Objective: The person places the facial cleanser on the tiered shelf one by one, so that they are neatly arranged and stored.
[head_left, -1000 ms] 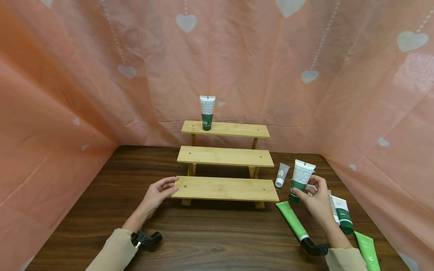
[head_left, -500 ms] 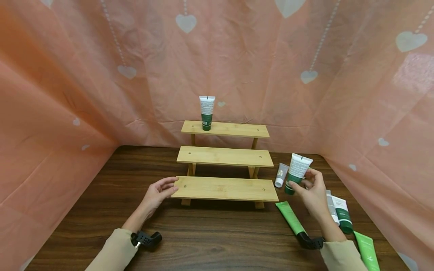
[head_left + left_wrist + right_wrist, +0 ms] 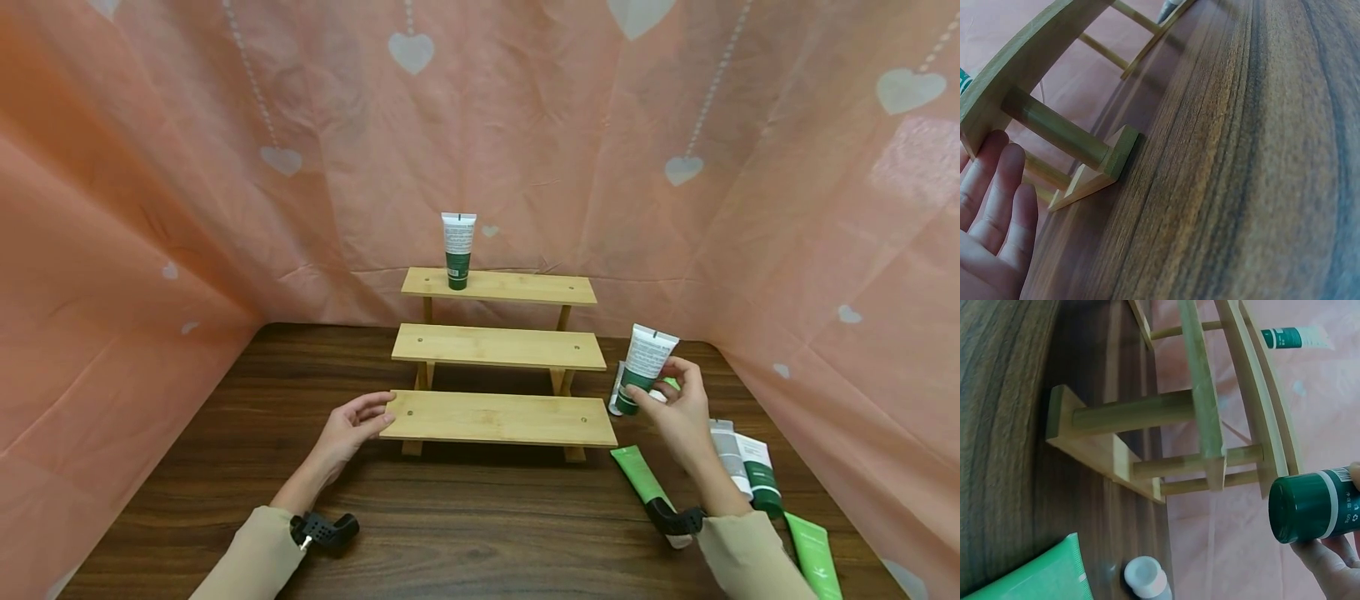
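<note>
My right hand (image 3: pixel 684 408) holds a white and green squeeze tube (image 3: pixel 649 354) between thumb and fingers, in the air right of the three-tier wooden stand (image 3: pixel 498 417). The tube leans slightly, its dark green cap (image 3: pixel 1300 509) downward. My left hand (image 3: pixel 351 432) grips the left end of the stand's lowest board, and its fingers (image 3: pixel 1007 169) touch the board from below in the left wrist view. A matching tube (image 3: pixel 458 250) stands upright on its cap at the left of the top board.
A grey tube (image 3: pixel 617 390) lies partly hidden behind the held tube. A green tube (image 3: pixel 637 472) lies before my right wrist. Farther right lie a grey tube (image 3: pixel 727 454), a white and green tube (image 3: pixel 759 475) and another green tube (image 3: pixel 813 554). Pink curtain (image 3: pixel 562 167) surrounds the table.
My right hand has moved left and away from me, raising the white and green tube, which now covers part of the grey tube. The left hand and the stand have stayed put.
</note>
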The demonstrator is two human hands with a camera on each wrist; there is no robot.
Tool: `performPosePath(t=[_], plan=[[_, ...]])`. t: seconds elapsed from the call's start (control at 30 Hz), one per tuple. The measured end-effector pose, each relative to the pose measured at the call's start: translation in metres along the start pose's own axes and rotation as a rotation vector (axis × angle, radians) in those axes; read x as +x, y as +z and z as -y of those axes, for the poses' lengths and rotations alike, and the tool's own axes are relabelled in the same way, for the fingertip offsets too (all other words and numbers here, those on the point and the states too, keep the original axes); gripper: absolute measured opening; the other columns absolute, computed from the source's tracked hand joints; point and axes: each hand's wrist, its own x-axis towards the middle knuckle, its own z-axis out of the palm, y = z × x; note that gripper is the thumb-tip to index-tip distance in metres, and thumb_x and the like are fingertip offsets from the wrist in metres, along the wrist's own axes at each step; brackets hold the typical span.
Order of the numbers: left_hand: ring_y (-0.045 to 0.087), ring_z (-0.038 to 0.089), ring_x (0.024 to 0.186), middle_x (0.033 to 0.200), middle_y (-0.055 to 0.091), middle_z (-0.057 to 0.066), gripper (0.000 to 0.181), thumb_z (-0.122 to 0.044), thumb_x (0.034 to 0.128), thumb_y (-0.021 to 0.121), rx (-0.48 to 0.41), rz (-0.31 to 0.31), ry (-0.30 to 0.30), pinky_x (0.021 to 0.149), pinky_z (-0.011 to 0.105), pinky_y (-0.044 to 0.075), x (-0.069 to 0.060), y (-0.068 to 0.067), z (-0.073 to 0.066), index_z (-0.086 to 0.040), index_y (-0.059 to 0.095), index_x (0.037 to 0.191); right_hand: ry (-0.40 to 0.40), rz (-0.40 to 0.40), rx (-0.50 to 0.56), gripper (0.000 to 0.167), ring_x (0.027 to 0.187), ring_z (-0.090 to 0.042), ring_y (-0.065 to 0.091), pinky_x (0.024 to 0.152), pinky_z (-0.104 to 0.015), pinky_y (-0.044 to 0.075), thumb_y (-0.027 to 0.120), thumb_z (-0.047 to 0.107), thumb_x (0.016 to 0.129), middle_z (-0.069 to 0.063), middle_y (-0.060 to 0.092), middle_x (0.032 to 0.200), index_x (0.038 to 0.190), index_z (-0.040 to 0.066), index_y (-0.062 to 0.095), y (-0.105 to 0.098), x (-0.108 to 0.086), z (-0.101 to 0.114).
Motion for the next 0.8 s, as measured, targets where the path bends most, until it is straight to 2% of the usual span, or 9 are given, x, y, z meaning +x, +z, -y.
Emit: performPosePath(t=[0.1, 0.3, 0.63, 0.8], plan=[[0.060, 0.011, 0.090, 0.120, 0.055, 0.024, 0.045, -0.014, 0.0877, 0.066, -0.001, 0.002, 0.006, 0.071, 0.026, 0.050, 0.000, 0.000, 0.000, 0.002, 0.053, 0.127, -0.015, -0.004, 0.002, 0.056, 0.088, -0.007, 0.059, 0.065, -0.015, 0.049, 0.070, -0.013, 0.075, -0.005, 0.043, 0.107, 0.118, 0.008, 0.039, 0.005, 0.003, 0.003], [0.059, 0.012, 0.091, 0.119, 0.056, 0.021, 0.045, -0.014, 0.0877, 0.066, 0.009, 0.004, 0.013, 0.072, 0.026, 0.050, -0.001, 0.000, 0.000, 0.002, 0.052, 0.128, -0.041, 0.012, -0.072, 0.057, 0.092, -0.009, 0.056, 0.071, -0.013, 0.046, 0.072, -0.007, 0.076, -0.004, 0.045, 0.109, 0.121, 0.001, 0.037, 0.015, 0.007, 0.007], [0.059, 0.013, 0.091, 0.119, 0.056, 0.022, 0.046, -0.014, 0.0879, 0.066, 0.003, -0.002, 0.000, 0.072, 0.027, 0.050, -0.001, 0.000, 0.000, 0.002, 0.052, 0.128, -0.103, 0.089, 0.000, 0.059, 0.093, -0.009, 0.054, 0.073, -0.015, 0.048, 0.068, -0.010, 0.078, -0.010, 0.044, 0.111, 0.125, -0.005, 0.032, 0.031, 0.017, 0.009], [0.059, 0.013, 0.091, 0.118, 0.056, 0.022, 0.045, -0.014, 0.0877, 0.066, 0.004, -0.009, -0.006, 0.072, 0.027, 0.050, -0.001, 0.001, -0.001, 0.002, 0.053, 0.128, -0.093, 0.103, 0.014, 0.056, 0.098, -0.011, 0.055, 0.075, -0.016, 0.049, 0.069, -0.007, 0.079, -0.010, 0.045, 0.111, 0.123, -0.002, 0.034, 0.038, 0.023, 0.007]])
